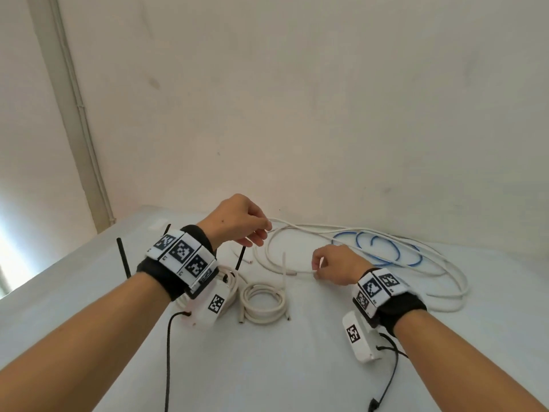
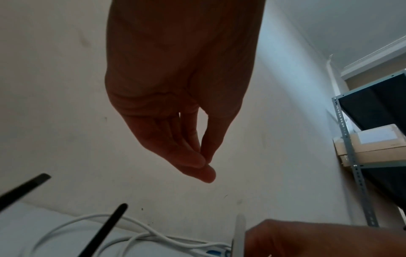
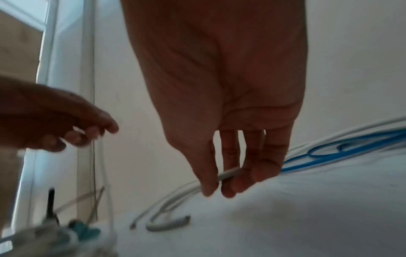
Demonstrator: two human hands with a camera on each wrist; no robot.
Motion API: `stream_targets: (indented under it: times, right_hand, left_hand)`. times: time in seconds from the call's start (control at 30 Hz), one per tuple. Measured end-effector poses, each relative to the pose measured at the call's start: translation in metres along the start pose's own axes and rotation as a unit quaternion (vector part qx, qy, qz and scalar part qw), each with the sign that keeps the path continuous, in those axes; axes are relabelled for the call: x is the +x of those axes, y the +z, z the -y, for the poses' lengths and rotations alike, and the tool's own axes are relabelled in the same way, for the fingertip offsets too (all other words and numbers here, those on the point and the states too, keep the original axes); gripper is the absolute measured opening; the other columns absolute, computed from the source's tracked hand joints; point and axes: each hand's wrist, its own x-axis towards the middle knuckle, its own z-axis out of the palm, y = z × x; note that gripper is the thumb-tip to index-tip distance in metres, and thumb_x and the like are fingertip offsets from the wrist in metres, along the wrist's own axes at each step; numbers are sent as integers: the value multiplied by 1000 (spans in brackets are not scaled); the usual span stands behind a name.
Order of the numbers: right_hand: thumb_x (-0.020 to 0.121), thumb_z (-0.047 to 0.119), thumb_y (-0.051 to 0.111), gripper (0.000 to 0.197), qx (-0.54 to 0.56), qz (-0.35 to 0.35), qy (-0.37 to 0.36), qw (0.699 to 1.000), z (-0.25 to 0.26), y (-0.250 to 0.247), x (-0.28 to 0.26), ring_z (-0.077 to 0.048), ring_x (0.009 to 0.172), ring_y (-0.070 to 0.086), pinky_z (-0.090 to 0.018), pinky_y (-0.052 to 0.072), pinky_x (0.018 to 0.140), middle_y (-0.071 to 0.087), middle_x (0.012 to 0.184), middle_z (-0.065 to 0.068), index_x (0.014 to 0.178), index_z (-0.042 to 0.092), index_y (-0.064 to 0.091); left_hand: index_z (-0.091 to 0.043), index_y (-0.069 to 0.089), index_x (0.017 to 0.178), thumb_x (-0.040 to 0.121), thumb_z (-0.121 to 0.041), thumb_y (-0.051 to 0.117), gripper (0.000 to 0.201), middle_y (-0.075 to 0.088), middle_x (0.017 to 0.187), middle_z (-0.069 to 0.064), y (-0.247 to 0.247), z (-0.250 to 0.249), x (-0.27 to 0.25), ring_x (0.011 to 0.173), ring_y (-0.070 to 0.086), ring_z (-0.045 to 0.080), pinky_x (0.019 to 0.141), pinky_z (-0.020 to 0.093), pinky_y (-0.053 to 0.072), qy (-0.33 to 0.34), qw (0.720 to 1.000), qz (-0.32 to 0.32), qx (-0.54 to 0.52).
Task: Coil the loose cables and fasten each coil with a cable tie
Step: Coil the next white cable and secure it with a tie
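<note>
Pinching the white cable (image 1: 300,227), the left hand (image 1: 237,221) fingers (image 2: 197,161) press together; right hand (image 1: 335,264) fingers (image 3: 261,172) pinch it lower, above the bench (image 1: 267,367).

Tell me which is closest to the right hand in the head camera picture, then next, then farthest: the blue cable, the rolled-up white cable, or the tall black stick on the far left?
From the right hand:
1. Rolled-up white cable, just to its left, nearer the person.
2. Blue cable, to its right, toward the wall.
3. Black stick, far left, past the left hand.

The first two are nearly even.
</note>
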Motion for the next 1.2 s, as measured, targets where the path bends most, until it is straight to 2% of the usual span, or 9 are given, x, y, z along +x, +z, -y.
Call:
stream_targets:
  times: [0.1,0.23,0.37,0.53,0.67,0.77,0.83,1.03,1.2]
  right_hand:
    - [97,18,68,6,194,-56,-32,979,3,-11,-13,-17,72,68,-20,50,61,78,90,-8,93,16,64]
    - [100,21,68,11,376,-52,-87,921,19,-29,-39,-18,71,71,-24,50,63,80,94,-8,102,12,62]
    - [100,19,69,19,395,3,-125,910,27,-35,-58,-22,74,70,-28,51,68,79,99,-15,108,6,59]
    - [98,20,69,13,341,28,-142,929,17,-34,-69,-21,80,74,-27,54,71,79,101,-10,105,12,62]
    - [91,23,78,7,305,-103,-109,940,3,-37,-69,-15,68,70,-25,52,60,72,96,-4,93,22,71]
    - [91,24,78,5,313,-176,-75,930,-4,-43,-73,-13,57,59,-26,50,55,64,75,-5,91,23,73]
    - [95,14,71,3,393,-169,-67,901,-3,-48,-76,-18,63,66,-30,56,61,72,77,-7,98,17,71]
    - [103,1,56,20,658,-152,-82,733,-2,-69,-78,-33,99,76,-33,63,84,74,114,-23,119,1,68]
    - [103,-4,51,21,601,-211,-97,765,-9,-71,-74,-19,69,62,-42,60,83,74,103,-19,118,11,53]
  left_hand:
    - [1,76,96,100,-17,64,22,79,85,15,9,-7,5,78,78,23,61,26,61,-17,999,13,-40]
    - [9,66,106,103,-43,59,53,78,88,21,27,-18,7,82,79,27,70,29,65,-87,988,64,-113]
    - [18,63,113,107,-23,56,42,77,97,24,39,-27,9,89,78,29,75,29,63,-62,955,69,-280]
    - [8,62,111,106,-4,49,19,67,85,11,39,-44,12,65,67,16,63,28,60,-52,850,53,-522]
    - [-1,62,116,105,-12,50,19,42,66,-2,46,-61,6,54,35,11,52,24,40,-24,842,43,-538]
    - [-5,62,110,104,-16,53,16,33,65,-3,54,-73,-2,54,28,12,56,26,33,23,847,49,-529]
    - [-8,61,103,103,-19,53,13,29,66,-2,57,-80,-6,55,27,13,56,26,33,54,843,61,-532]
    - [-10,57,84,100,-20,49,21,30,65,0,80,-87,-11,55,26,14,59,27,39,80,838,132,-524]
    - [-8,55,88,100,-17,43,19,29,66,1,89,-85,-5,52,28,14,58,29,45,43,799,131,-586]
